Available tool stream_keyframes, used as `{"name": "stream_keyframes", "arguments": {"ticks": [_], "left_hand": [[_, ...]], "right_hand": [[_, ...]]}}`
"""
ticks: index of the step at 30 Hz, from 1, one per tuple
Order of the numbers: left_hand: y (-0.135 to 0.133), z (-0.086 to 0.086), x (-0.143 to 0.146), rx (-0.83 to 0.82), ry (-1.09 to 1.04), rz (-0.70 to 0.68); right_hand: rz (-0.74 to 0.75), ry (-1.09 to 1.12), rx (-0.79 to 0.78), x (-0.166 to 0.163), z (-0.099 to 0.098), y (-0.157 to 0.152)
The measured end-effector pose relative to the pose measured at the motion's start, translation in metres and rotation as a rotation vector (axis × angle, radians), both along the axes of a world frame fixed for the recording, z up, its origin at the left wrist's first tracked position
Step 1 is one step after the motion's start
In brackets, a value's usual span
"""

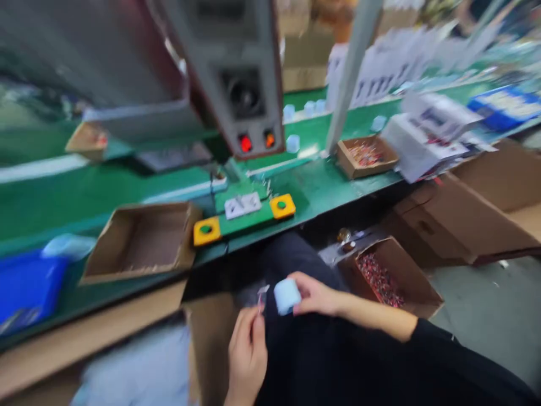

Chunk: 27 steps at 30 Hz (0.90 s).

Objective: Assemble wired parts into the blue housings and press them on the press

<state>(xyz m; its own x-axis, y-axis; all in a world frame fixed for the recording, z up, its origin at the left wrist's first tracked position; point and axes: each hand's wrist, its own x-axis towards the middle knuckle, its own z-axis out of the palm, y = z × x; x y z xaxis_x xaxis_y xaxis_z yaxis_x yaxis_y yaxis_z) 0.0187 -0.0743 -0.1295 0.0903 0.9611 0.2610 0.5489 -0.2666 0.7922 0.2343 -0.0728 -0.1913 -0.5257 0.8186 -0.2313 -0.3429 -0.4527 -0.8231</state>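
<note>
Low over my dark-clothed lap, my right hand (313,294) grips a light blue rounded block (287,296), thumb below and fingers above. To the left of it, my left hand (249,347) pinches a small thin part with a pale flat tip (263,290) and a pinkish stem. Blur hides what kind of part it is. A narrow gap separates the part from the block. In front of both hands, at the green bench edge, a white fixture plate (243,206) sits between two yellow button housings with green buttons.
A grey machine (249,101) with lit red and orange buttons overhangs the bench. A cardboard tray (147,239) stands left, a box of small parts (367,156) right. Below are a box of reddish pieces (382,282) and a large carton (473,220). A blue bin (29,282) is far left.
</note>
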Motion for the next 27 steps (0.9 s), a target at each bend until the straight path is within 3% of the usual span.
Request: {"name": "stream_keyframes", "arguments": {"ticks": [3, 9, 14, 27], "left_hand": [[-0.025, 0.009, -0.011, -0.112, -0.027, -0.082], [-0.016, 0.022, -0.016, -0.163, -0.202, -0.235], [-0.024, 0.027, -0.013, -0.174, -0.301, -0.259], [-0.018, 0.023, 0.004, 0.051, 0.102, -0.129]], "right_hand": [[-0.02, -0.002, 0.095, 0.014, 0.018, 0.022], [-0.206, -0.383, 0.547, 0.014, 0.018, 0.024], [-0.257, -0.591, 0.765, 0.015, 0.019, 0.022], [-0.321, -0.679, 1.051, 0.012, 0.015, 0.027]]}}
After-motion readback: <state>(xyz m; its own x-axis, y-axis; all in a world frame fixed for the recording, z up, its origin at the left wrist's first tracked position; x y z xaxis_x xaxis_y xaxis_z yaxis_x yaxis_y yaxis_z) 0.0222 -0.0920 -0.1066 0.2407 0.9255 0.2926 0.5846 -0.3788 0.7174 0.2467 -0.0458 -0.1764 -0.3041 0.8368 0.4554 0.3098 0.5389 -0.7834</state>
